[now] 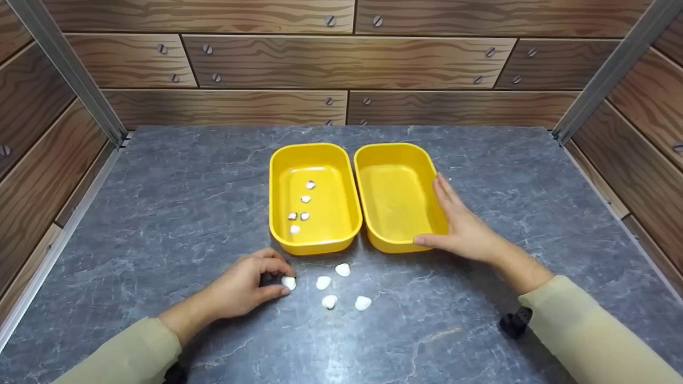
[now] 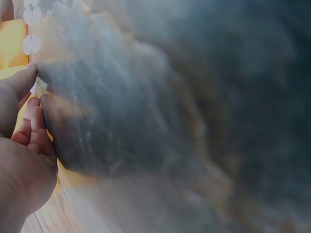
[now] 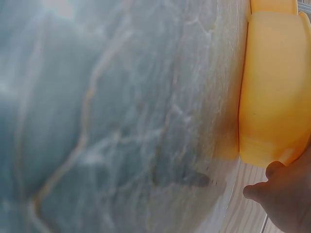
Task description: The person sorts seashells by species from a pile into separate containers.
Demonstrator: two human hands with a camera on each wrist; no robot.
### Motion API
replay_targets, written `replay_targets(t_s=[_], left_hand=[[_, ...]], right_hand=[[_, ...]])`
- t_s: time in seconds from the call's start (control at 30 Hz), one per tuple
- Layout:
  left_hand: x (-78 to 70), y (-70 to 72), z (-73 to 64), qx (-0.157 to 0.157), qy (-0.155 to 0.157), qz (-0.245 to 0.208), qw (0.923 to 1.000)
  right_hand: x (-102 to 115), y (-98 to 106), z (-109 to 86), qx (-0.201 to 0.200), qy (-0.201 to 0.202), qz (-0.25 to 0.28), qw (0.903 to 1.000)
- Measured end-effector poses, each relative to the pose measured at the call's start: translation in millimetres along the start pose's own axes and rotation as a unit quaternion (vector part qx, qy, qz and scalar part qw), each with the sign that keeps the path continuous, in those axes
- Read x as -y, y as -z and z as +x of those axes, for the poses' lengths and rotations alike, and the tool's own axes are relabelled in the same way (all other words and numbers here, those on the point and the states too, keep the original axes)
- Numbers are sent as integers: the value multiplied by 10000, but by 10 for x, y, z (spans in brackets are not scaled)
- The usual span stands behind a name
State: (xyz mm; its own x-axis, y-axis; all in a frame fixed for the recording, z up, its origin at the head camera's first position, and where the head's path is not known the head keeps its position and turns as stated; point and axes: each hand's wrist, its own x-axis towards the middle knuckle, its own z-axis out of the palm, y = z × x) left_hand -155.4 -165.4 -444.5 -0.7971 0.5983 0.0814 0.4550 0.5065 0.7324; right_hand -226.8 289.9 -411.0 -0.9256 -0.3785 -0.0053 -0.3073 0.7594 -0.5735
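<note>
In the head view my left hand (image 1: 246, 282) pinches a white seashell (image 1: 288, 283) between thumb and fingers at the tabletop, just before the left yellow tray (image 1: 316, 248). My right hand (image 1: 469, 229) rests on the right yellow tray (image 1: 392, 247), its thumb on the front rim and its fingers spread along the right side. Several small shells, some with dark patches, lie inside the left tray; one white shell (image 1: 295, 229) is nearest its front. In the left wrist view, the left hand (image 2: 29, 145) shows from the palm side, thumb and fingertips close together.
Several loose white shells lie on the grey marbled table (image 1: 176, 213) right of my left hand, one of them a white shell (image 1: 363, 303) farthest right. The two trays stand side by side. Wood-patterned walls (image 1: 341, 61) enclose the table's back and sides.
</note>
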Motion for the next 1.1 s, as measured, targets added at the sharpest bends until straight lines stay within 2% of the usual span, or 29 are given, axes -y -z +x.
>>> replay_targets(t_s=[0.37, 0.47, 0.6, 0.87, 0.97, 1.1], left_hand=[[-113, 20, -30, 203, -274, 413, 9986], [-190, 51, -34, 366, -323, 399, 9980], [-362, 127, -3, 583, -335, 265, 9974], [-788, 315, 223, 527, -568, -2, 9970], [-918, 362, 358, 434, -699, -113, 9965], [-1014, 400, 586, 248, -846, -141, 9960]], right_hand=[[-1, -15, 11, 21, -13, -32, 10000], [1, -13, 7, 16, 8, -64, 10000], [4, -4, 1, 17, -1, -75, 10000], [17, 21, -9, 68, -219, -158, 9996], [31, 30, -14, 65, -308, -160, 9994], [44, 25, -23, 41, -404, -142, 9991]])
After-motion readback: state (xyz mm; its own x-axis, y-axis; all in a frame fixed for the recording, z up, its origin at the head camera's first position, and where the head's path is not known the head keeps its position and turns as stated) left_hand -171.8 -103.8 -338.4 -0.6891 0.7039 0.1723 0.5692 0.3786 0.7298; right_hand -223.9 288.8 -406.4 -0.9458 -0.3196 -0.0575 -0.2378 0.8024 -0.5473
